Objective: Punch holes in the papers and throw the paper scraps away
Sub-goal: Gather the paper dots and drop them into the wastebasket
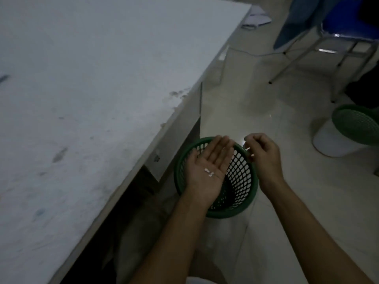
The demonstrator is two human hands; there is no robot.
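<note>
My left hand [207, 167] lies flat, palm up, over a green mesh waste basket [240, 181] on the floor. A few small white paper scraps [209, 172] rest on the palm. My right hand [262, 158] hovers over the basket's right rim with fingers curled. A tiny white scrap [247, 149] is pinched at its fingertips, and another speck shows just below the fingers. No papers or hole punch are in view.
A white, stained table [92, 89] fills the left, its edge next to the basket. A second green basket [359, 124] on a white bin stands at right. A blue chair [344, 27] with metal legs and loose papers [256, 17] on the floor are farther back.
</note>
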